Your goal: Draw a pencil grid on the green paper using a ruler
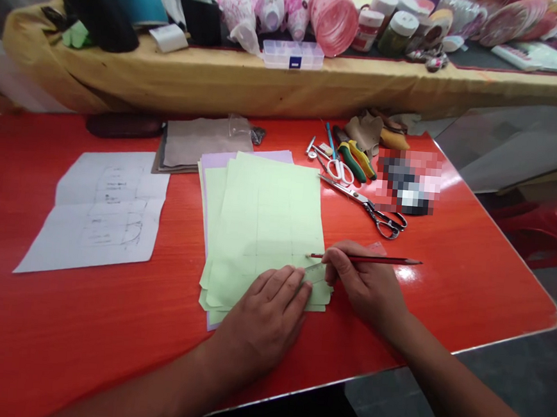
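Observation:
My left hand (264,320) lies flat on a stack of pale green paper sheets (262,226), pressing down near the front corner. Its fingertips rest on a clear plastic ruler (314,277). My right hand (364,284) grips a red pencil (366,259) just beside the ruler, with the pencil lying almost level and its point to the right. A lilac sheet (258,157) shows beneath the green stack. The stack lies on a glossy red table (38,324).
Long shears (365,206), white-handled scissors (339,170), and green-handled pliers (354,163) lie to the right. A pixelated object (406,183) sits beyond them. On the left lies a pencil-marked white sheet (99,214). A yellow-draped shelf (269,86) holding pink crafts runs behind.

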The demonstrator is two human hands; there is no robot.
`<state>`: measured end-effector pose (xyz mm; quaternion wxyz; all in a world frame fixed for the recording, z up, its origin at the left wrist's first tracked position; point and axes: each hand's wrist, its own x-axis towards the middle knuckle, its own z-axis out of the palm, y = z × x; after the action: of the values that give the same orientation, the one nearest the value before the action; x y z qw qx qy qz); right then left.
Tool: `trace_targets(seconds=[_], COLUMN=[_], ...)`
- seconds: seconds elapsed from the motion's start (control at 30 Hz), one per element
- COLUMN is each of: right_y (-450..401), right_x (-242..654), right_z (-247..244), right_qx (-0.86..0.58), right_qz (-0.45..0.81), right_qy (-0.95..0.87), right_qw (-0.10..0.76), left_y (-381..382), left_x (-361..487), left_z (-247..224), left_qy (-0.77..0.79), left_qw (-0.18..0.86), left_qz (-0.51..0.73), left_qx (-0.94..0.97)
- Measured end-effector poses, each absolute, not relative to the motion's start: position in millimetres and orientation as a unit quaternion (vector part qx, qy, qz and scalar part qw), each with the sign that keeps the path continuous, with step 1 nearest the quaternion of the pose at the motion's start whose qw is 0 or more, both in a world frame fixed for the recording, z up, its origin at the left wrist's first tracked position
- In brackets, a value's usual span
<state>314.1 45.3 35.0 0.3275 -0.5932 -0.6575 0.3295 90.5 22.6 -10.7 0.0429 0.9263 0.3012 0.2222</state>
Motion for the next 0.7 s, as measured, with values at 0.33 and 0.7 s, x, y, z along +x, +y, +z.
trace_targets(seconds=[0.33, 0.7], right_y=[49.2, 52.9], right_x=[312.9, 309.3], right_z=[29.1, 33.5], right_qx=[-0.571, -0.505], right_qz=[0.336, 0.531], right_qy=[-0.648, -0.513], right_qw=[0.376, 0.448], left_y=[23.0, 22.5], left_x=[91.4, 90.7], left_z=[-8.7, -9.5], left_qy=[0.302, 0.297], left_qw=[0.039, 0.042], left_qz=[0.226, 0.219], left_qx=[0.925, 0.928])
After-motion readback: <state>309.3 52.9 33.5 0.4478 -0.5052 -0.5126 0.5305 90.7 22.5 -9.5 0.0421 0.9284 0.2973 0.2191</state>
